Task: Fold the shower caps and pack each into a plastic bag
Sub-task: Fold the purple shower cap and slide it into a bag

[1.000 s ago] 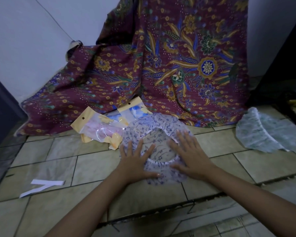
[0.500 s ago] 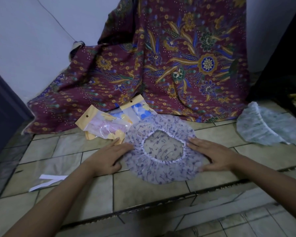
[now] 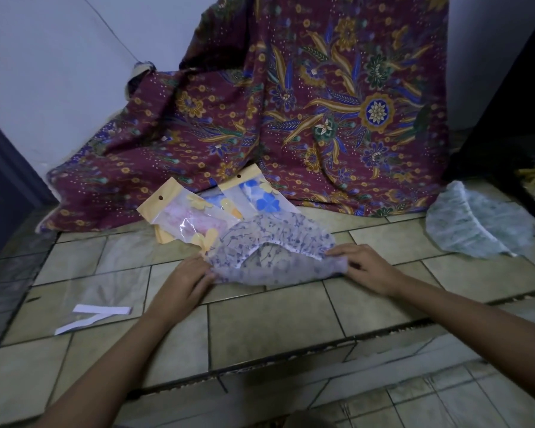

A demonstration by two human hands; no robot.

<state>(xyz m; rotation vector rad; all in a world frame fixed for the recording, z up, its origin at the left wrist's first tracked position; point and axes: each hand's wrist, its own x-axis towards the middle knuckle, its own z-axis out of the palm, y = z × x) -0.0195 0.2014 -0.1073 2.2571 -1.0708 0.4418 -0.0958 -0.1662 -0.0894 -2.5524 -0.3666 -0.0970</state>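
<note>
The cap (image 3: 272, 257), round and flat on the floor (image 3: 260, 322) a moment earlier, lay doubled over beside the packed bags (image 3: 195, 217). The left hand (image 3: 183, 282) and right hand (image 3: 365, 267) each pinched one end. The first fold looked nearly done, with bagging still to come.

Premises are presenting as a domestic interior, viewed at floor level. Beige ceramic tiles (image 3: 260, 319) with dark grout are covering the floor and stepping down at a worn edge. A maroon batik cloth (image 3: 322, 103) is hanging against a plain white wall (image 3: 59, 72) and spilling onto the tiles. A dark furniture leg (image 3: 519, 193) is standing at right. Lighting is running dim.
</note>
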